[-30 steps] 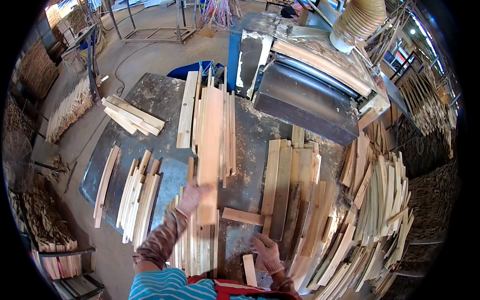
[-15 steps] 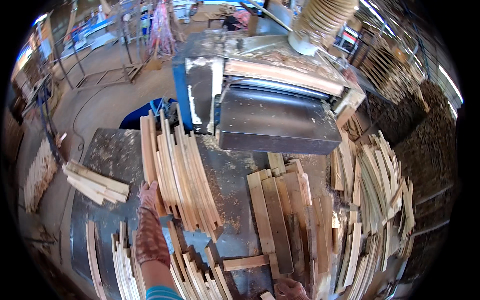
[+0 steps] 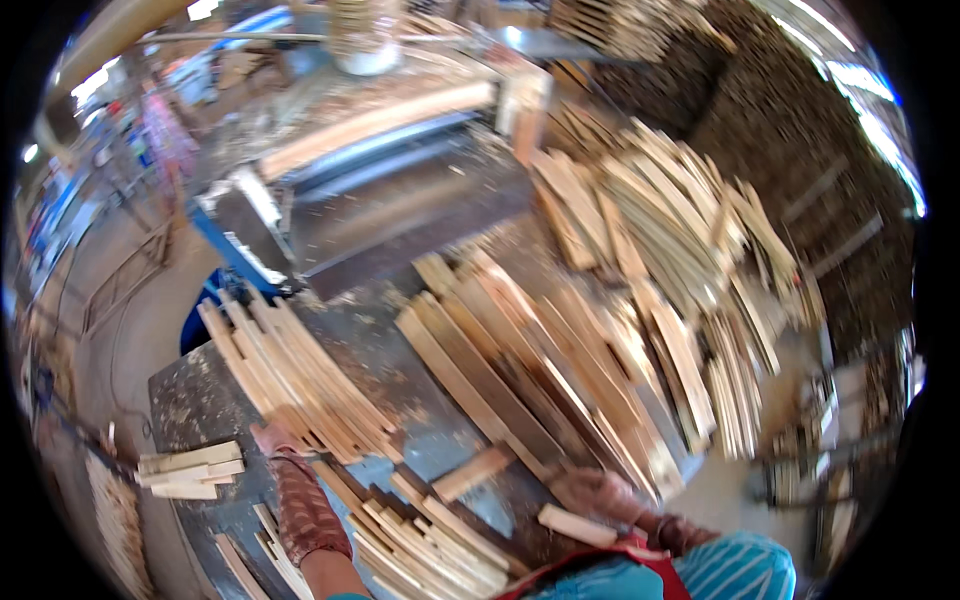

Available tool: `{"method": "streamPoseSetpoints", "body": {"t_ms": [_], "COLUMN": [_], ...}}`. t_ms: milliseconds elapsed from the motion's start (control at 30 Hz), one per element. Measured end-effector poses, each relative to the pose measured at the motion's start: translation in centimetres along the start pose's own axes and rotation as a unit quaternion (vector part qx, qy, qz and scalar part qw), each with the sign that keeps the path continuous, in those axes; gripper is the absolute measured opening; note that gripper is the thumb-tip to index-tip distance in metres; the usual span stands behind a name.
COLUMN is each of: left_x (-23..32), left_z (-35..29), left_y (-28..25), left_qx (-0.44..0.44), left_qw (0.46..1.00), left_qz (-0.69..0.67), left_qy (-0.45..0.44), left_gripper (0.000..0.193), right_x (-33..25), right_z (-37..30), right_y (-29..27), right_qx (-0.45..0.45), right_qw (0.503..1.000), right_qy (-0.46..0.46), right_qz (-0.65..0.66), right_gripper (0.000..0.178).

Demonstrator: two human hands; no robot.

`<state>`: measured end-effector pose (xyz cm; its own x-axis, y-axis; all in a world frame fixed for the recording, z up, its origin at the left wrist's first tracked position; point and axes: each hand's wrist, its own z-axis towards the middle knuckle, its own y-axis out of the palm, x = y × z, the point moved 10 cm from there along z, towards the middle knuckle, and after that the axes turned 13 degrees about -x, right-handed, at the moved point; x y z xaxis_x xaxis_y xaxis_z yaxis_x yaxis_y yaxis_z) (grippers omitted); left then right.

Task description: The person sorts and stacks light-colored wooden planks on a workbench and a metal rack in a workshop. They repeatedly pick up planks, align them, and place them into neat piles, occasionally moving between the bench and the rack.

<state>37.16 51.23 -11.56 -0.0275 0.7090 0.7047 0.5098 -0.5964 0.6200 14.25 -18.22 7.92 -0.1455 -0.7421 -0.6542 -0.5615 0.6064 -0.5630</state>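
My left hand point(image 3: 280, 440), below a brown patterned sleeve cover, lies against the lower end of a row of narrow wooden strips point(image 3: 300, 370). Its fingers look stretched out, touching the strip ends. At the lower middle, my right hand point(image 3: 600, 492) is by the near ends of several wider boards point(image 3: 490, 370). Motion smears its fingers, so its grip is not clear. Beneath it lies a short wood piece point(image 3: 577, 525), and another short board point(image 3: 474, 472) sits to its left. More strips point(image 3: 430, 540) lie between my forearms on the dark metal table point(image 3: 385, 340).
A planer-like machine with a dark flat bed point(image 3: 410, 205) stands beyond the table. To the right are large piles of wood strips point(image 3: 660, 220). A small stack of short pieces point(image 3: 190, 468) lies at the table's left edge. A blue container point(image 3: 205, 315) is behind the table.
The view has swung to the right, so the machine and strips appear farther left. My left hand remains by the strips' lower end. My right hand and forearm show more fully.
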Motion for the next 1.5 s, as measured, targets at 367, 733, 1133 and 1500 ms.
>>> {"method": "streamPoseSetpoints", "body": {"t_ms": [367,733,1133,1500], "left_x": [-2.4,-19.1,-27.4,-36.1], "left_z": [-30.0,-54.1,-50.9,-52.8], "left_y": [11.7,14.1,32.7,36.9], "left_qx": [-0.036,-0.059,-0.261,-0.33], "left_qw": [0.868,0.94,0.909,0.852], "left_qz": [0.486,0.33,0.316,0.354], "left_qy": [0.089,-0.062,-0.08,-0.198], "left_gripper": [0.047,0.041,0.037,0.047], "right_x": [11.8,14.7,19.6,15.1], "right_z": [-11.4,1.0,3.4,2.5], "right_y": [-11.0,-11.7,-16.7,-13.3], "right_qx": [0.28,0.253,0.08,0.075], "right_qw": [0.94,0.938,0.984,0.971], "right_qy": [0.134,0.208,0.16,0.219], "right_qz": [0.142,-0.111,-0.007,-0.052], "right_gripper": [0.04,0.064,0.071,0.081]}}
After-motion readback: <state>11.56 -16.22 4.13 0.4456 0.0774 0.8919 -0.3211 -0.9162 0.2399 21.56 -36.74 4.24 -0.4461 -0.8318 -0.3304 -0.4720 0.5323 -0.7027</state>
